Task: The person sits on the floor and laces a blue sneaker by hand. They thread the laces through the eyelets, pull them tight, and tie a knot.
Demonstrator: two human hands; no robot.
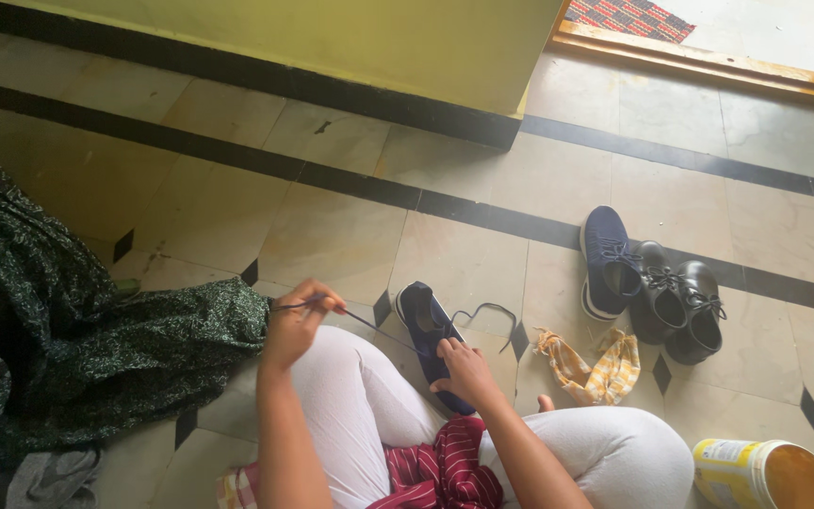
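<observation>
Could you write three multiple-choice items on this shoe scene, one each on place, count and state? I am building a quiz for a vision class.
1. Where does the yellow checked cloth lie?
A. on the pale tiled floor between the navy fabric shoe and the pair of black leather shoes
B. inside the yellow tin
C. on the doorstep

2. How many shoes show in all?
A. two
B. four
C. six

3. What is the left hand doing?
A. resting flat on the floor
B. pulling the dark lace taut
C. holding the tin

Key: 1 A, the cloth lies on tiles between them. 2 B, two navy, two black. 3 B, the lace runs straight from shoe to pinched fingers, while the right hand steadies the shoe.
</observation>
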